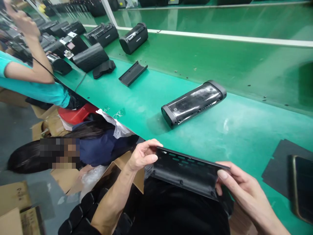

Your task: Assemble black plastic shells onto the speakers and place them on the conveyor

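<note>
Held between my two hands is a black plastic cover (186,173), curved like a trough, with slots along its upper side and its hollow inside facing me. My left hand (144,155) pinches its left end, thumb on the inner side. My right hand (234,179) grips the right end with the thumb over the edge. Beyond the cover, on the green bench, lies a long black speaker body (194,102) with two perforated round grilles. Farther left rests a similar black cover (133,73), hollow side up.
A phone (304,187) and dark flat sheets (278,166) lie at the right. Several black speakers (134,37) stand along the far left bench. A co-worker's arm (36,58) reaches in there. Another person (97,147) is low beside the bench, near cardboard boxes (14,199).
</note>
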Demonstrator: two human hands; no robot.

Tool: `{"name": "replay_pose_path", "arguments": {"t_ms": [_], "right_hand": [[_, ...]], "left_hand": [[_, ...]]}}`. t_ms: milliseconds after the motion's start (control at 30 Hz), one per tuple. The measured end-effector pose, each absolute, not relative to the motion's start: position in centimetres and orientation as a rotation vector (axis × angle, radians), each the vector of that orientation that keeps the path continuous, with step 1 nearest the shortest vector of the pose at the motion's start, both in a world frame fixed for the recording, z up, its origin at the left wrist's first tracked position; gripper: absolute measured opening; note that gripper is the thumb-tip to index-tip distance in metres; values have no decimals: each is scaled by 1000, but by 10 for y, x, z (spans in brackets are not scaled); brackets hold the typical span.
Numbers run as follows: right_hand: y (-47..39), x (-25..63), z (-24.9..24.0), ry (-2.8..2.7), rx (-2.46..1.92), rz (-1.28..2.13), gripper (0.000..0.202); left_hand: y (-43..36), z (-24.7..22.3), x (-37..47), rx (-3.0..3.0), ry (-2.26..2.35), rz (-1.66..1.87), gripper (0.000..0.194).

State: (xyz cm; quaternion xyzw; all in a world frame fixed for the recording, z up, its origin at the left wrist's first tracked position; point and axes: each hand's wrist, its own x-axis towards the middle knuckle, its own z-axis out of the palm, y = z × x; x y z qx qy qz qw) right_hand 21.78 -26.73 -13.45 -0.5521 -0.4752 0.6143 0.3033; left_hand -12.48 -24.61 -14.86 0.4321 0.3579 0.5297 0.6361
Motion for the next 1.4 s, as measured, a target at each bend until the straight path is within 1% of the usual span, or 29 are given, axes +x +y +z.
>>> {"name": "replay_pose_path", "arguments": {"t_ms": [200,467,600,700,767,867,1000,1067,1133,1200,1233,1300,1367,1400], "right_hand": [[-268,216,-134,-1366,-1517,1517,32],[-263,213,-131,-1484,-1501,1426,37],[-256,218,-118,-1562,-1516,1180,32],[-249,223,-100,-1550,-1524,972,32],[-245,226,-87,-1547,-1515,887,32],[-242,226,-72,-1551,-1489,816,32],[-244,226,-68,-1492,-1484,799,34],[-243,226,-71,-1487,-1489,875,36],[-242,225,-74,-1427,-1493,1021,37],[-242,219,-79,-1222,-1483,1243,36],[-242,213,-82,-1075,-1471,1352,37],[-243,199,-90,-800,-1436,1534,44],[-245,182,-103,-661,-1377,1658,51],[-246,173,-110,-631,-1347,1706,52]], "left_hand": [[-245,-147,-127,1022,818,1228,30],[-244,-151,-126,940,793,1227,36],[-233,-133,-129,1233,784,1276,31],[-215,-112,-130,1481,736,1294,35],[-202,-100,-127,1575,681,1318,38],[-186,-92,-121,1623,639,1355,33],[-179,-94,-116,1609,656,1357,29],[-181,-98,-117,1569,670,1329,30],[-184,-103,-118,1453,696,1276,32],[-190,-110,-118,1225,696,1240,41],[-194,-114,-117,1085,677,1243,51],[-207,-125,-110,829,620,1272,82],[-223,-139,-96,688,567,1302,114],[-231,-147,-89,655,536,1289,118]]}}
